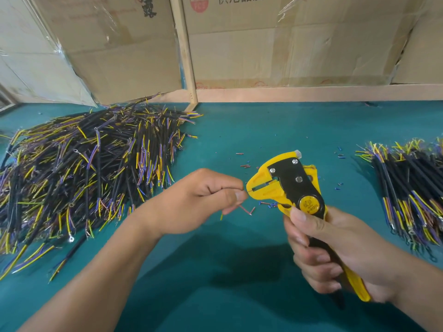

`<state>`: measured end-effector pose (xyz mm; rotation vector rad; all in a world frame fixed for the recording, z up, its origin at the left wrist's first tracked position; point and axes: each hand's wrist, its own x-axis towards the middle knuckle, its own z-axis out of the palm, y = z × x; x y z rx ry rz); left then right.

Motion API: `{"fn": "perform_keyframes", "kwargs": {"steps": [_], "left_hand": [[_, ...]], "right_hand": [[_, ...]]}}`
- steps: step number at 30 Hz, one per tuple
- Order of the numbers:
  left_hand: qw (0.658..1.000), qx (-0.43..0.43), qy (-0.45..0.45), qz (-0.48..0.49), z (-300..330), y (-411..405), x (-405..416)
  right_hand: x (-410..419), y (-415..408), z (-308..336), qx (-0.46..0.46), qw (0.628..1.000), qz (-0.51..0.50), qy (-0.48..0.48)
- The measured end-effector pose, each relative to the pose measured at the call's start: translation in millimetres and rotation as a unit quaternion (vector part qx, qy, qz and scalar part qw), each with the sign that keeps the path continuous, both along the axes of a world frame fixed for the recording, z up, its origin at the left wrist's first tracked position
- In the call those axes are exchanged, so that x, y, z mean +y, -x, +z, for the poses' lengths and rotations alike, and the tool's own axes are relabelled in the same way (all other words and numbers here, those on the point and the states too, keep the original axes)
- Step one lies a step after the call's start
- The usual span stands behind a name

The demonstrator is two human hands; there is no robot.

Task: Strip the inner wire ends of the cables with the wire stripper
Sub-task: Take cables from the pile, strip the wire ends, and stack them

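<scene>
The right hand is wrapped tight round the handles of the yellow wire stripper, its head pointing to nine o'clock at the left hand, which pinches a thin wire end right at the tool's mouth. Loose red and yellow wire ends hang under that hand. On the green counter, cut insulation bits lie near the tool, a big cable heap at nine o'clock, a smaller cable bundle at three.
</scene>
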<state>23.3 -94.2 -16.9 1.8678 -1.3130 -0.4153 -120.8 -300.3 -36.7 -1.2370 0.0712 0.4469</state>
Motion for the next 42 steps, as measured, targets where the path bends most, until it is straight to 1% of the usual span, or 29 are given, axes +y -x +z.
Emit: {"fn": "perform_keyframes", "kwargs": {"steps": [8,13,15,17,18,19,21,24,28,32,33,36,37,42], "left_hand": [[0.989,0.138,-0.02,-0.04,6.7,-3.6,9.0],[0.985,0.157,-0.039,-0.052,6.3,-7.2,13.5],[0.981,0.194,0.002,-0.015,8.9,-13.2,25.5],[0.962,0.254,0.084,0.057,11.1,-24.3,39.5],[0.956,0.261,0.108,0.078,11.1,-27.8,43.3],[0.96,0.243,0.11,0.089,9.7,-28.3,42.6],[0.976,0.189,0.072,0.08,4.9,-23.3,30.6],[0.985,0.158,0.035,0.063,-1.8,-13.0,12.9],[0.986,0.15,0.027,0.072,-1.6,-11.6,8.2],[0.988,0.149,0.005,0.047,-1.3,-8.2,6.6],[0.988,0.15,0.001,0.04,-0.8,-7.5,6.7],[0.99,0.138,-0.004,0.022,0.4,-6.0,7.6],[0.991,0.135,-0.002,0.017,0.6,-6.1,8.4],[0.992,0.129,0.018,0.006,0.7,-5.0,10.6]], "right_hand": [[1.2,-1.1,1.4,-0.004,1.0,0.025,0.015],[3.1,0.1,-1.1,-0.013,0.999,0.036,0.013],[-4.9,-2.0,1.5,-0.025,0.999,-0.017,-0.018],[-17.8,-6.2,9.7,-0.048,0.994,-0.09,-0.044],[-21.9,-7.9,12.9,-0.06,0.991,-0.105,-0.051],[-23.6,-8.9,13.3,-0.068,0.99,-0.105,-0.063],[-19.9,-9.3,7.1,-0.068,0.99,-0.079,-0.092],[-11.8,-8.6,-5.4,-0.054,0.993,-0.04,-0.096],[-13.8,-10.0,-10.0,-0.046,0.993,-0.037,-0.104],[-14.6,-11.6,-14.3,-0.04,0.994,-0.038,-0.099],[-15.0,-12.0,-15.4,-0.042,0.994,-0.039,-0.091],[-16.5,-11.9,-20.0,-0.064,0.996,-0.053,-0.016],[-16.9,-12.1,-21.6,-0.068,0.996,-0.055,-0.006],[-19.6,-13.9,-24.0,-0.064,0.997,-0.048,-0.009]]}}
